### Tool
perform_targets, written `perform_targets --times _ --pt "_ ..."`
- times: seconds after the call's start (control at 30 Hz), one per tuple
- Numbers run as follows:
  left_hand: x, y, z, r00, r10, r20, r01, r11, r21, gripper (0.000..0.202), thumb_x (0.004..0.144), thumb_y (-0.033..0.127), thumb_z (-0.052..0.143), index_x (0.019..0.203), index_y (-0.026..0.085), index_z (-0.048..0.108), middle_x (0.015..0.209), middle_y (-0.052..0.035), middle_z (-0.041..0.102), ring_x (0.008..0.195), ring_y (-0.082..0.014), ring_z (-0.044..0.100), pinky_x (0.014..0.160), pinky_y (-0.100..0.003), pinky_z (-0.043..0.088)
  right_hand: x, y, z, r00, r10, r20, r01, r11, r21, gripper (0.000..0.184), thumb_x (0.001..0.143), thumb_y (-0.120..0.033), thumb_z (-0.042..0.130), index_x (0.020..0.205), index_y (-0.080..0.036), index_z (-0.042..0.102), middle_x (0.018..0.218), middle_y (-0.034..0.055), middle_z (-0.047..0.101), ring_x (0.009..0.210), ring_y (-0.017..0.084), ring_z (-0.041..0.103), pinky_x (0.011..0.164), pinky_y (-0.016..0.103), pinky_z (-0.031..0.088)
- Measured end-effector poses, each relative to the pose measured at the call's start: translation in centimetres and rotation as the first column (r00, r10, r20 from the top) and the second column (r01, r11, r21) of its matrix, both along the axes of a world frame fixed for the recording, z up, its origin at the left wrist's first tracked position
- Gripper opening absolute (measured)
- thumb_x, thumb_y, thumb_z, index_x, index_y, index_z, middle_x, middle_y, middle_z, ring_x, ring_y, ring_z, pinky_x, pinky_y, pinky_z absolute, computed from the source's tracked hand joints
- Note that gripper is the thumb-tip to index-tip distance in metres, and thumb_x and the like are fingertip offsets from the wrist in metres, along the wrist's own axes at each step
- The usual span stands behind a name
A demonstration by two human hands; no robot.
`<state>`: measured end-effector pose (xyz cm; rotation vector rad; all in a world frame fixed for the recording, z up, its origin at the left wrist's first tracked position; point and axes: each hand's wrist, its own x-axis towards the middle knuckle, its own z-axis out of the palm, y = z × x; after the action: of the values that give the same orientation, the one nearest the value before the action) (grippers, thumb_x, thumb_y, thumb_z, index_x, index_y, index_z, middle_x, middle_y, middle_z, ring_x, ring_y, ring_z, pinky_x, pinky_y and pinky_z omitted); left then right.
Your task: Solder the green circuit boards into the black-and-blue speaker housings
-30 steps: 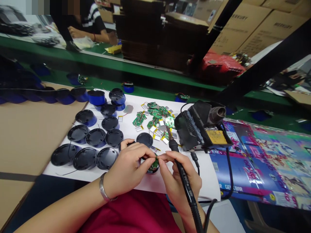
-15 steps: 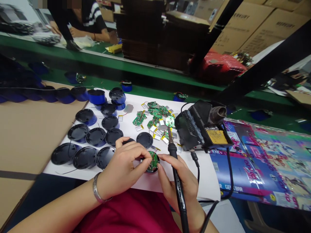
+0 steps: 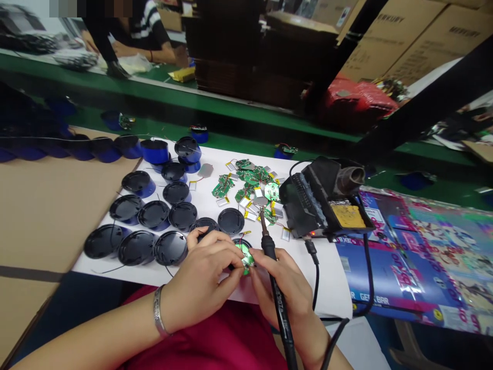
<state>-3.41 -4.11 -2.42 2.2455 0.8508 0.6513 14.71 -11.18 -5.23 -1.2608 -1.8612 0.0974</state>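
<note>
A small green circuit board (image 3: 246,258) sits over a round black cup, partly hidden by fingers. My left hand (image 3: 210,267), wearing a metal bracelet (image 3: 158,312), is closed with its thumb and fingers on the board's left edge. Along the palm of my right hand (image 3: 287,280) runs a black soldering iron (image 3: 278,303), its tip pointing up and away over the loose boards. The right thumb and forefinger also touch the board's right side. Several round black cups with blue sides (image 3: 171,248) stand left of my hands.
Beyond my hands lie loose circuit boards (image 3: 250,177) and small silver batteries (image 3: 285,234) on white paper (image 3: 208,203). A soldering station (image 3: 304,205) with a yellow sponge (image 3: 347,216) stands to the right, its cable hanging down. Across the green bench sits another person (image 3: 154,31).
The circuit board has tilted and now catches more light between my fingers. The soldering iron's tip has shifted slightly left and down. My left fingers have closed further onto the board.
</note>
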Motion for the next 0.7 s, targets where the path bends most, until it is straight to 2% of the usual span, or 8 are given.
perform_targets --times 0.13,0.23,0.3,0.37,0.47,0.6,0.63,0.7 --pt "0.3 -0.1 -0.4 0.999 0.033 0.009 -0.032 0.999 -0.022 0.014 0.089 0.015 0.060 0.079 0.024 0.064 0.093 0.0065 0.074 0.099 -0.0175 0.062 0.105 -0.046 0.017 -0.1 -0.5 -0.1 0.998 -0.064 -0.029 0.064 0.998 -0.009 0.044 0.088 -0.004 0.060 0.129 -0.020 0.055 0.108 0.0071 0.072 0.093 0.020 0.071 0.085 0.037 0.061" --pt "0.4 0.0 -0.5 0.999 0.037 0.009 -0.037 0.999 -0.027 0.015 0.087 0.015 0.060 0.077 0.024 0.064 0.091 0.0065 0.074 0.096 -0.0166 0.064 0.105 -0.045 0.017 0.6 -1.3 0.2 0.963 -0.255 -0.082 0.254 0.967 -0.021 0.041 0.092 -0.010 0.059 0.132 -0.021 0.055 0.100 0.0041 0.075 0.090 0.019 0.072 0.084 0.033 0.061" --pt "0.4 0.0 -0.5 0.999 0.042 0.011 -0.042 0.999 -0.031 0.014 0.086 0.014 0.061 0.076 0.024 0.065 0.090 0.0060 0.074 0.094 -0.0164 0.064 0.104 -0.045 0.018 1.5 -2.0 0.7 0.917 -0.358 -0.174 0.352 0.934 -0.065 0.043 0.096 -0.016 0.056 0.138 -0.020 0.052 0.085 0.0019 0.075 0.078 0.018 0.073 0.077 0.031 0.061" --pt "0.5 0.0 -0.5 0.999 0.045 0.013 -0.044 0.998 -0.035 0.014 0.086 0.014 0.061 0.076 0.024 0.065 0.090 0.0052 0.074 0.094 -0.0165 0.065 0.104 -0.045 0.019 2.4 -2.7 1.3 0.860 -0.381 -0.339 0.360 0.925 -0.124 0.038 0.098 -0.024 0.054 0.136 -0.018 0.055 0.076 0.0014 0.073 0.060 0.015 0.067 0.061 0.029 0.059" --pt "0.6 0.0 -0.5 0.998 0.050 0.023 -0.049 0.998 -0.040 0.013 0.084 0.014 0.063 0.075 0.024 0.065 0.089 0.0056 0.074 0.094 -0.0163 0.065 0.105 -0.046 0.018 2.9 -4.0 2.2 0.758 -0.360 -0.544 0.343 0.929 -0.138 0.031 0.099 -0.036 0.053 0.116 -0.015 0.068 0.075 0.0052 0.070 0.055 0.016 0.062 0.046 0.028 0.049" --pt "0.6 0.0 -0.5 0.998 0.053 0.025 -0.051 0.998 -0.048 0.014 0.083 0.013 0.062 0.073 0.023 0.064 0.088 0.0071 0.073 0.094 -0.0157 0.066 0.106 -0.047 0.017 1.8 -5.6 3.0 0.662 -0.567 -0.491 0.566 0.807 -0.168 0.016 0.081 -0.029 0.077 0.088 -0.017 0.070 0.077 0.0031 0.068 0.056 0.013 0.062 0.048 0.024 0.048" --pt "0.6 0.0 -0.4 0.998 0.052 0.020 -0.051 0.998 -0.048 0.014 0.083 0.013 0.062 0.072 0.023 0.063 0.088 0.0071 0.073 0.094 -0.0159 0.066 0.106 -0.047 0.017 1.6 -5.9 3.3 0.673 -0.584 -0.454 0.587 0.795 -0.152 0.014 0.079 -0.025 0.078 0.086 -0.018 0.069 0.078 0.0026 0.067 0.058 0.013 0.063 0.050 0.023 0.049" --pt "0.6 0.0 -0.4 0.999 0.052 0.007 -0.052 0.997 -0.050 0.015 0.083 0.013 0.062 0.072 0.022 0.063 0.088 0.0064 0.074 0.095 -0.0165 0.065 0.106 -0.048 0.016 1.6 -6.2 3.9 0.792 -0.496 -0.355 0.494 0.863 -0.103 0.010 0.081 -0.020 0.073 0.087 -0.019 0.065 0.076 0.0019 0.067 0.064 0.015 0.066 0.055 0.024 0.053"
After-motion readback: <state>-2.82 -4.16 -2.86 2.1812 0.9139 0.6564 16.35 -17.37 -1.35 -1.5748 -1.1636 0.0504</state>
